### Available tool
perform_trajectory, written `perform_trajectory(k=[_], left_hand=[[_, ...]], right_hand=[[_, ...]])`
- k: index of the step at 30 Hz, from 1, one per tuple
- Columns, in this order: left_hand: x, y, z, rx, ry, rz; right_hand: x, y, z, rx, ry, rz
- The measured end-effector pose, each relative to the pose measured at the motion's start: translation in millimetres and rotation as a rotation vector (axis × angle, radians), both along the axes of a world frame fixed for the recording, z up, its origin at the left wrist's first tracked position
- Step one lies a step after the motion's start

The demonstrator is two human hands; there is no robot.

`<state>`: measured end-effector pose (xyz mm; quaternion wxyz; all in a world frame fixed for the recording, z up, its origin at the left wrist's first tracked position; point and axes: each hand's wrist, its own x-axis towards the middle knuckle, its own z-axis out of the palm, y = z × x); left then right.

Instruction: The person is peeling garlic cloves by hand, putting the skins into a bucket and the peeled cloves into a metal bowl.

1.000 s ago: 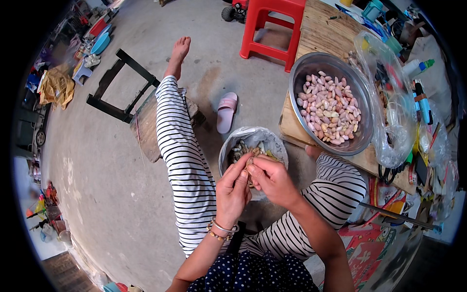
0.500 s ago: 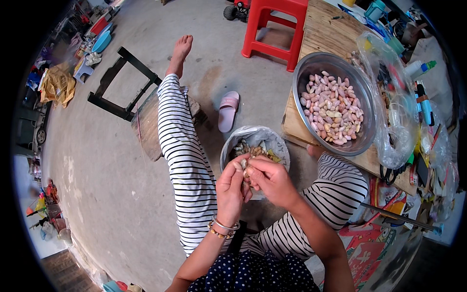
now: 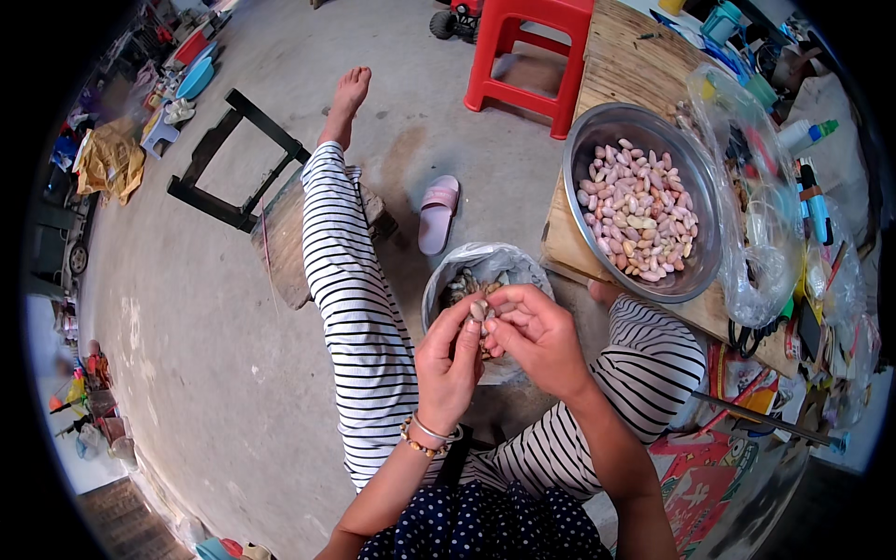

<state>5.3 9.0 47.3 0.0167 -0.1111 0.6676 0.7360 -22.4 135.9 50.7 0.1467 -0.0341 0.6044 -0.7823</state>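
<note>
Over a bin lined with a pale plastic bag [image 3: 528, 269], my two hands meet at the fingertips. Between them is a small peanut in its shell [image 3: 479, 309], pinched by my left hand [image 3: 446, 362] with thumb and fingers. My right hand [image 3: 539, 338] closes on the same peanut from the other side, its thumb and forefinger pressed to it. Brown shell pieces [image 3: 463, 283] lie inside the bin, partly hidden by my fingers. To the right, a steel bowl [image 3: 585, 140] holds many pink peanut kernels [image 3: 642, 210].
The bowl stands on a wooden table [image 3: 621, 70], beside a clear plastic bag [image 3: 761, 271] and clutter. A red stool [image 3: 485, 65] is at the back. A pink slipper [image 3: 436, 219] lies beyond the bin, and a wooden chair [image 3: 285, 243] with a dark frame is on the left.
My fingers have shifted on the peanut; it now shows more plainly between my thumbs. My right hand has moved slightly to the right and its fingers are spread a little more.
</note>
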Motion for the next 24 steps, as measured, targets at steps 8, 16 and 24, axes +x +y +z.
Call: perform_trajectory(k=[8, 16, 24], left_hand=[[-3.3, -0.5, -7.3, -0.343, 0.285, -0.026], [3.5, 0.8, -3.7, -0.094, 0.073, 0.002], [0.5, -8.1, 3.1, -0.531, 0.294, -0.058]], right_hand=[[0.0, -2.6, -0.1, 0.140, 0.114, -0.086], [-0.7, 1.6, 2.5, 0.325, 0.227, -0.089], [0.8, -0.3, -2.0, 0.113, 0.094, -0.084]])
